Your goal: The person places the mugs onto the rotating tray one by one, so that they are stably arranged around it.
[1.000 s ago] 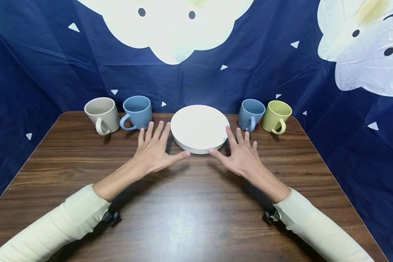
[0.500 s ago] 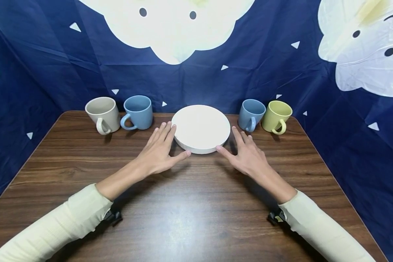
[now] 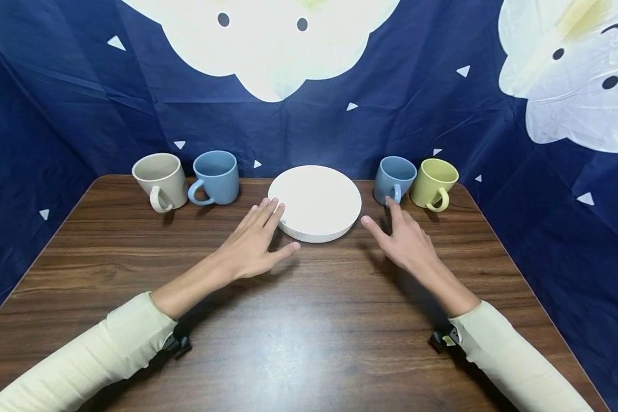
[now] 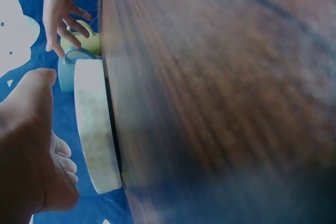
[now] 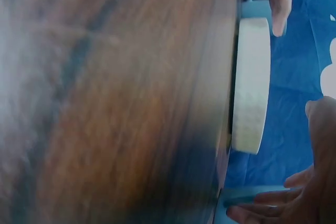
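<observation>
A white round disc-shaped stand (image 3: 315, 200) sits at the back middle of the table. My left hand (image 3: 249, 243) hovers by its left edge, fingers straight and thumb spread, holding nothing. To the right of the stand is a blue mug (image 3: 391, 171) with its handle facing me. My right hand (image 3: 409, 240) reaches toward that mug, its index fingertip overlapping the base of the handle in the head view. In the right wrist view, the fingers (image 5: 275, 198) lie loosely bent beside the blue mug (image 5: 231, 203).
A yellow-green mug (image 3: 432, 183) stands right beside the blue one. At the back left are a beige mug (image 3: 167, 186) and a second blue mug (image 3: 225, 183). A navy cloth (image 3: 309, 134) with cloud prints hangs behind the wooden table (image 3: 309, 320).
My right hand has moved right, away from the stand's edge to the right blue mug, its fingers drawing closer together. My left hand has shifted slightly, fingers closer together. Mugs and stand stay put.
</observation>
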`<state>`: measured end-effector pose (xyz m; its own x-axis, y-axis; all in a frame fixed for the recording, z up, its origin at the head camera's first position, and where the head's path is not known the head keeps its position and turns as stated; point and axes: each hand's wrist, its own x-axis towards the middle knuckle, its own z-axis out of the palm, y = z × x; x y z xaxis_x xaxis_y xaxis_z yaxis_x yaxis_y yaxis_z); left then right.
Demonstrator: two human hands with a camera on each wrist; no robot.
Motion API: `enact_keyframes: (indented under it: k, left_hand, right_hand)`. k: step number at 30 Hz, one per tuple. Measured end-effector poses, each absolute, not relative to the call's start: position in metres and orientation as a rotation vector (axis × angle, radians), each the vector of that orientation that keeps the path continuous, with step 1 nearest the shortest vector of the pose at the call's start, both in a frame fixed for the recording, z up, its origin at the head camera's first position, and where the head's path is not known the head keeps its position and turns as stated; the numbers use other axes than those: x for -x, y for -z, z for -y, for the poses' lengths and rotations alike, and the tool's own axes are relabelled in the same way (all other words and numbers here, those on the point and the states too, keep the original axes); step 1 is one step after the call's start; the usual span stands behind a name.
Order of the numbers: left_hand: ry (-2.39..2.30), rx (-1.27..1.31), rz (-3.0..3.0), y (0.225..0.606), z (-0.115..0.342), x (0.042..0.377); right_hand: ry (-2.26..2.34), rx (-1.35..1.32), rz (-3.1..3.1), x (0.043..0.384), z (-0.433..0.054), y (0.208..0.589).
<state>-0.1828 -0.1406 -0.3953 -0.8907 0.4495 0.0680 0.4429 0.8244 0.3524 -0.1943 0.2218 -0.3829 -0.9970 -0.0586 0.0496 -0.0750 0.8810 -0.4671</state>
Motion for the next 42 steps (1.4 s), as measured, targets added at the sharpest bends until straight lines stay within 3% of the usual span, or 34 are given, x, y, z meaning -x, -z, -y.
enact_keyframes:
  k: [13, 22, 28, 42]
  left_hand:
    - [-0.542, -0.911, -2.958, 0.399, 0.138, 0.177]
    - [-0.513, -0.933, -2.940, 0.399, 0.137, 0.175]
    - [-0.472, -0.961, -2.905, 0.398, 0.137, 0.175]
    - [-0.425, -1.019, -2.862, 0.398, 0.138, 0.176]
  right_hand:
    - [-1.165, 0.016, 2.789, 0.210, -0.245, 0.386]
    - [-2.011, 0.132, 2.429, 0.227, -0.252, 0.391]
    - [-2.381, 0.062, 2.211, 0.236, -0.260, 0.396]
    - [-2.476, 0.023, 2.158, 0.258, -0.256, 0.407]
